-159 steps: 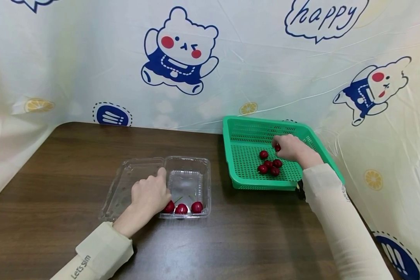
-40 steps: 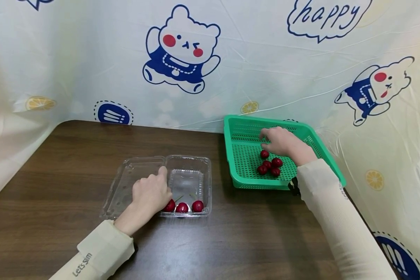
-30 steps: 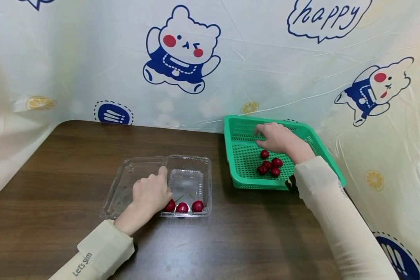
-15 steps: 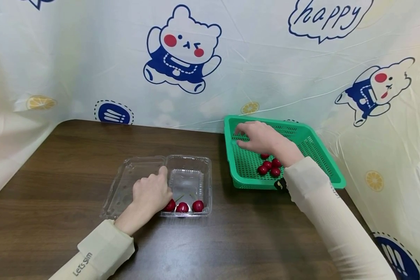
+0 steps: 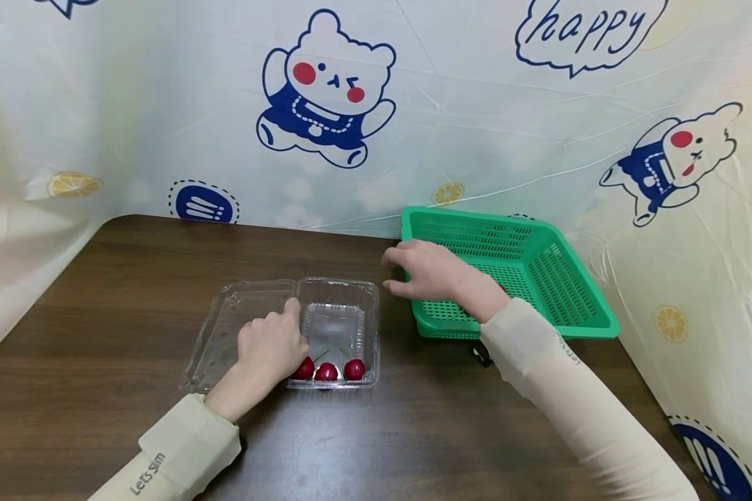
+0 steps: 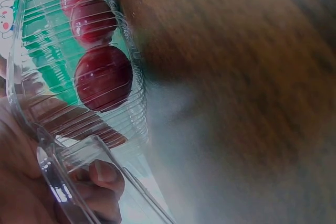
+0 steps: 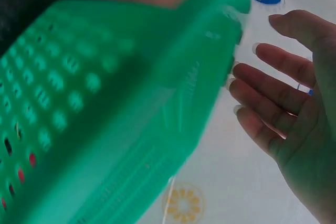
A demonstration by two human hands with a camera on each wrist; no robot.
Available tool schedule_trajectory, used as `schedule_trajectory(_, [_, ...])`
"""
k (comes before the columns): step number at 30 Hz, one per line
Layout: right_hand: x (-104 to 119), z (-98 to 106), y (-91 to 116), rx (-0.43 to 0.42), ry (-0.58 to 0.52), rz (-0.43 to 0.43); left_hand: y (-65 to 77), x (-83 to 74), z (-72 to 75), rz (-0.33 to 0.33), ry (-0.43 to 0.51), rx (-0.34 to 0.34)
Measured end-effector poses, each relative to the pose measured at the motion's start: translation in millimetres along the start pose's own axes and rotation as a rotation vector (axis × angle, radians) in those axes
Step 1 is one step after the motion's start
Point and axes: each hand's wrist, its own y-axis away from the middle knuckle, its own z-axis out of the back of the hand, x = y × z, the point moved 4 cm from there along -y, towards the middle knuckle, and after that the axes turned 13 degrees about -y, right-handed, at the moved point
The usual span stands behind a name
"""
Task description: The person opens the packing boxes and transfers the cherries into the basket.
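Observation:
A clear plastic clamshell box (image 5: 335, 313) lies with its lid (image 5: 241, 306) folded out to the left. My left hand (image 5: 268, 349) grips it at the hinge, fingers curled at the plastic edge in the left wrist view. Three dark red cherries (image 5: 326, 372) sit along the box's near wall, some with stems; the left one is partly behind my hand. My right hand (image 5: 432, 271) hovers over the left rim of a green basket (image 5: 564, 292), thumb and fingers spread apart. Nothing shows between its fingers (image 7: 278, 59) in the right wrist view.
My right arm hides most of the cherries in the basket, though a bit of one cherry (image 5: 503, 287) shows beside the wrist. The brown wooden table (image 5: 376, 445) meets a patterned curtain (image 5: 194, 90) behind and at the right.
My right hand, which pinched a cherry in the basket about five seconds ago, has moved left toward the box. No cherry shows in it now. The left hand stays put.

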Motion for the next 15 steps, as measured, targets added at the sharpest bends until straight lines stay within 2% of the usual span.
schedule_trajectory(7, [28, -17, -4, -0.005, 0.044, 0.148, 0.3, 0.8, 0.6, 0.002, -0.001, 0.006])
schedule_trajectory(15, [43, -36, -7, 0.035, 0.033, 0.218, 0.0, 0.9, 0.9, 0.003, 0.001, 0.000])
